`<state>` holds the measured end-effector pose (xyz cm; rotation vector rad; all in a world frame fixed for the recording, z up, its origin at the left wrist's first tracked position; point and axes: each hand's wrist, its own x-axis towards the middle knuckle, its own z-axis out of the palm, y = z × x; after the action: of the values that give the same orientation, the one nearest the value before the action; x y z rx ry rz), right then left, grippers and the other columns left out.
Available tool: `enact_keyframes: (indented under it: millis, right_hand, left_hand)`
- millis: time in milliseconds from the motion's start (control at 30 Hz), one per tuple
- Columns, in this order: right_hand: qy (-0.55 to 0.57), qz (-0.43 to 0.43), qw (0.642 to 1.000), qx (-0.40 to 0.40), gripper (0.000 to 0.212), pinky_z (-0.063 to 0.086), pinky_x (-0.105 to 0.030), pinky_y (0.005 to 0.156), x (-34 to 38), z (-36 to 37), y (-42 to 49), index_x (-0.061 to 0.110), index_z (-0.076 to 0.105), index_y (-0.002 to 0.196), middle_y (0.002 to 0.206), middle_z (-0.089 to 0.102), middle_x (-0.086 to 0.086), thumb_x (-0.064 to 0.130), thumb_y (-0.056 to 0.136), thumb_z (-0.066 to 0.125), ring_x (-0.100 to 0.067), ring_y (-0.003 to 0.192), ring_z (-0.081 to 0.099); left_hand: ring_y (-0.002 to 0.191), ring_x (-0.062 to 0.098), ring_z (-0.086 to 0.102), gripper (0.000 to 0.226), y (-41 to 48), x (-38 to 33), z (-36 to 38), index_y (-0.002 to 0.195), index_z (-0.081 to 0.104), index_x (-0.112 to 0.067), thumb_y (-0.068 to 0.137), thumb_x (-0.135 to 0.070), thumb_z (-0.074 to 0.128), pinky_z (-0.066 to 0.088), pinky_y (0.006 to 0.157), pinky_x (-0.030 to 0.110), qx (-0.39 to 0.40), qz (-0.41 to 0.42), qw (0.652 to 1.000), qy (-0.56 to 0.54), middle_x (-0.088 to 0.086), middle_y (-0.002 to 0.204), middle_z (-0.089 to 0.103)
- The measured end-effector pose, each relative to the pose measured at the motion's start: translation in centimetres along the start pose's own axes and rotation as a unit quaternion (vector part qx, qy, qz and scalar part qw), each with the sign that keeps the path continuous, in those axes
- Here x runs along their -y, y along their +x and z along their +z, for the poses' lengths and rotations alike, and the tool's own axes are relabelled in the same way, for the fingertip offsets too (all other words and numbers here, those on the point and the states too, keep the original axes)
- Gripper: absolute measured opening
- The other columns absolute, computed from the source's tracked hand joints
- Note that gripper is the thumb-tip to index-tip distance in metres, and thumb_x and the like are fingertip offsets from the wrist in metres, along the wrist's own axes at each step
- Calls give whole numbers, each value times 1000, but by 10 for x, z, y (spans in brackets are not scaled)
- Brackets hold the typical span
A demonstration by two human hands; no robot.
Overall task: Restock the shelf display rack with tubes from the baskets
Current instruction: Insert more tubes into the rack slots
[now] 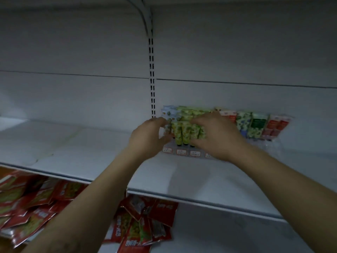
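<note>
A clear display rack [273,146] stands at the back of the white shelf [182,181], filled with upright patterned tubes. Several green-yellow tubes [184,133] stand in a bunch at its left part, caps down. My left hand [147,137] curls its fingers against the left side of that bunch. My right hand [217,136] grips the bunch from the right and covers the tubes behind it. More tubes [255,125] in green, dark green and red fill the rack's right part. No basket is in view.
Small price labels [181,152] line the rack's front edge. A slotted upright [151,73] runs up the back wall just left of the rack. On the lower shelf lie several red snack packets [144,223]. The shelf left of the rack is bare white.
</note>
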<state>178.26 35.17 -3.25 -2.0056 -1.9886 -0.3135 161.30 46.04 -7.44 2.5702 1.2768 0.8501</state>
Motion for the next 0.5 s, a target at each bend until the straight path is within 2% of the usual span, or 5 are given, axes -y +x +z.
enact_keyframes:
  millis: [133, 200, 267, 333, 500]
  right_hand:
    - [44, 1, 999, 21, 56, 44, -33, 93, 9, 10, -65, 27, 51, 134, 126, 56, 3, 50, 85, 63, -18, 113, 51]
    - [73, -2, 996, 45, 54, 44, -30, 89, 15, 18, -98, 32, 49, 135, 125, 57, 10, 52, 86, 61, -12, 105, 54]
    - [98, -8, 992, 78, 46, 46, -29, 86, 20, 30, -129, 36, 54, 128, 118, 60, 13, 52, 86, 60, -10, 98, 56]
    - [110, -10, 986, 124, 42, 47, -29, 86, 24, 50, -157, 36, 58, 123, 114, 63, 12, 54, 85, 60, -13, 102, 57]
    - [106, 7, 956, 273, 54, 49, -37, 92, 35, 129, -206, 29, 50, 135, 125, 61, 3, 52, 87, 59, -21, 111, 56]
  left_hand:
    - [106, 16, 56, 44, -68, -26, -1, 124, 56, -26, 85, -43, 65, 49, 87, 34, 38, 64, 996, 48, -7, 119, 60]
    - [100, 11, 57, 39, -107, -32, 2, 120, 58, -29, 85, -44, 64, 51, 83, 35, 64, 92, 993, 43, -10, 111, 61]
    - [93, 11, 58, 33, -146, -33, 10, 113, 61, -30, 83, -43, 66, 53, 75, 34, 94, 117, 988, 43, -11, 102, 62]
    - [92, 14, 60, 31, -179, -29, 28, 106, 63, -30, 79, -44, 67, 52, 70, 30, 119, 130, 983, 60, -11, 100, 63]
    - [105, 14, 57, 44, -242, -14, 85, 124, 57, -27, 84, -46, 64, 48, 84, 29, 292, 8, 955, 47, -7, 119, 60]
